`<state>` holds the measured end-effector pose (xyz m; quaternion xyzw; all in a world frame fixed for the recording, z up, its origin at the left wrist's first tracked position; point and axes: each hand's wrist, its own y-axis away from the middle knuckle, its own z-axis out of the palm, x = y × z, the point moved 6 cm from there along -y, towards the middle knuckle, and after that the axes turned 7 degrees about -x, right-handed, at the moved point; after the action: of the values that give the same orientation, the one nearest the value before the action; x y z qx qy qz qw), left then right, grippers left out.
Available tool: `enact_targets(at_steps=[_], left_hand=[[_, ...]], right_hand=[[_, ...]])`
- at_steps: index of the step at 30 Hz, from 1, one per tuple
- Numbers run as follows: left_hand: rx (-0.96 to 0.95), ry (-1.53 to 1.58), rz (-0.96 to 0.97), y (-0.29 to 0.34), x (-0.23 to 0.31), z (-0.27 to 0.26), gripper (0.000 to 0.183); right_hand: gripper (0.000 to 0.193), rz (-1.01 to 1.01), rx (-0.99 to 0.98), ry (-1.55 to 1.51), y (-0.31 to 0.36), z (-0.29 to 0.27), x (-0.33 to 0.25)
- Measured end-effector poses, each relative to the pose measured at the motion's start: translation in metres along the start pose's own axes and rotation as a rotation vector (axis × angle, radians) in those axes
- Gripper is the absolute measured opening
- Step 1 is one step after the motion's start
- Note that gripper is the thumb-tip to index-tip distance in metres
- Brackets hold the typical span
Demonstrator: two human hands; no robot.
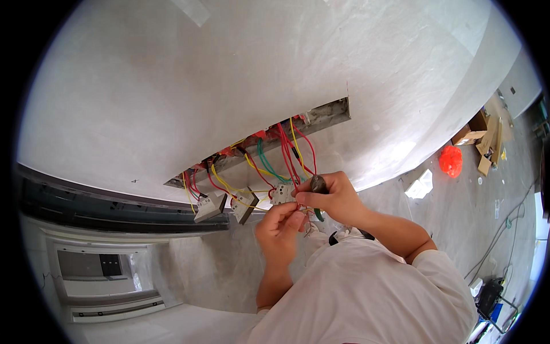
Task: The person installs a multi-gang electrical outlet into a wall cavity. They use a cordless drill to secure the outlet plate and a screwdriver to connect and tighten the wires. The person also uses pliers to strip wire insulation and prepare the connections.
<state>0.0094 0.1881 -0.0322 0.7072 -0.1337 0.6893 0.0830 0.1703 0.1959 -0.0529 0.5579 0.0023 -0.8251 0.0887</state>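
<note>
My left hand (281, 226) is closed, thumb and fingertips pinching the ends of thin wires. Close beside it my right hand (338, 200) is closed round a tool with a dark rounded handle (318, 184); its working end is hidden. Red wires (288, 152) run down to my fingers from a long slot (329, 114) cut in the wall. Next to my left hand hangs a pale switch or socket module (282, 194) on wires. Two more modules, one in the middle (244, 205) and one to the left (210, 207), dangle from red and yellow wires.
The pale wall (200, 86) fills the upper view. A dark ledge or frame (114, 209) runs at the left. On the floor at right lie a red plastic bag (451, 161), a white piece (420, 184), an open cardboard box (471, 129) and loose cables (504, 229).
</note>
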Motion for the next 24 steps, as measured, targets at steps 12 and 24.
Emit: enact_targets(at_steps=[12,24], left_hand=[[-0.157,0.451,-0.248,-0.02,-0.022,0.002,0.011],[-0.161,0.347,-0.288,-0.018,0.002,0.0,0.013]], right_hand=[[0.012,-0.042,-0.07,-0.215,-0.005,-0.004,0.008],[0.008,-0.234,-0.077,0.218,-0.002,-0.001,-0.015]])
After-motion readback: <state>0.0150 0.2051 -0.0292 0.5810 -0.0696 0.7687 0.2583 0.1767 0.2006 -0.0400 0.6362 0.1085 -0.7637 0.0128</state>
